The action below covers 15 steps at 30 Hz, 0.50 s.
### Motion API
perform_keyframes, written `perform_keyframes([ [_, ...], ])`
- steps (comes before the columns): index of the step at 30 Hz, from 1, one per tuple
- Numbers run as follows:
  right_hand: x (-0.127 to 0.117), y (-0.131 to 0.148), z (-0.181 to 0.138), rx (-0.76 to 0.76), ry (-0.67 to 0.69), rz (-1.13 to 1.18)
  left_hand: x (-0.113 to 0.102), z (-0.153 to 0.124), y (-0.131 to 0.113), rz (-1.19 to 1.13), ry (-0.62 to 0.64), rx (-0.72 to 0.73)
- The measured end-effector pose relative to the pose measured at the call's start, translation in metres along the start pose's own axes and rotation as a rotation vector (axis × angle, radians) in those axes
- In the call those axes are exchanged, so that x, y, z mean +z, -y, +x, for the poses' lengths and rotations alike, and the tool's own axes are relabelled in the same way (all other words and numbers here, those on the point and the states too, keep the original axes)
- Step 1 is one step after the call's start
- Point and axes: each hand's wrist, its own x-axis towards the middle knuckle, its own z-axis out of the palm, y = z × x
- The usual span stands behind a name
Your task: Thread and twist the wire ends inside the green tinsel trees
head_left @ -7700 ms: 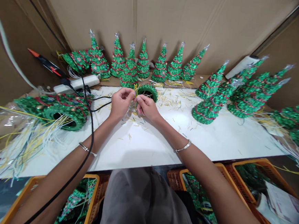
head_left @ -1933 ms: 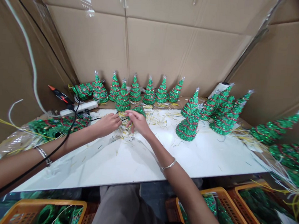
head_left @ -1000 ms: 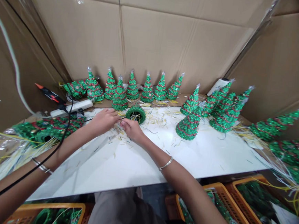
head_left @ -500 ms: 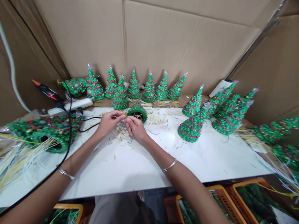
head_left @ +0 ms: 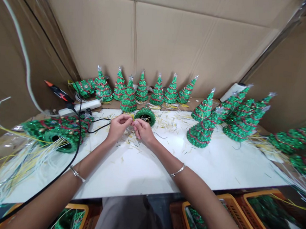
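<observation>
Left hand [head_left: 118, 125], right hand [head_left: 143, 130] risen, pinching thin yellow wires [head_left: 132, 116]

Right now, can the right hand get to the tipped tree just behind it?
Probably yes: the right hand is just in front of the tipped tree with nothing standing between them. But it and the left hand are pinching wires, so it would likely have to let go first.

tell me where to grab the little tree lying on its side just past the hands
Likely the wide rim of the lying tree, from above. Its hollow base faces the person, cone pointing away, so the rim is nearest; keep clear of the wires that the left hand and right hand pinch in front.
</observation>
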Motion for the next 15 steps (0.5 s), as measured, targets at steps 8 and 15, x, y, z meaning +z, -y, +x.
perform_keyframes([
  [8,0.0007,0.0006,-0.0006,-0.008,0.004,-0.011,0.0012,-0.0014,-0.0048,-0.059,0.015,0.006],
  [15,0.0021,0.0040,0.0017,-0.054,0.011,-0.031,0.0021,-0.0013,-0.0005,-0.120,-0.067,0.010],
])
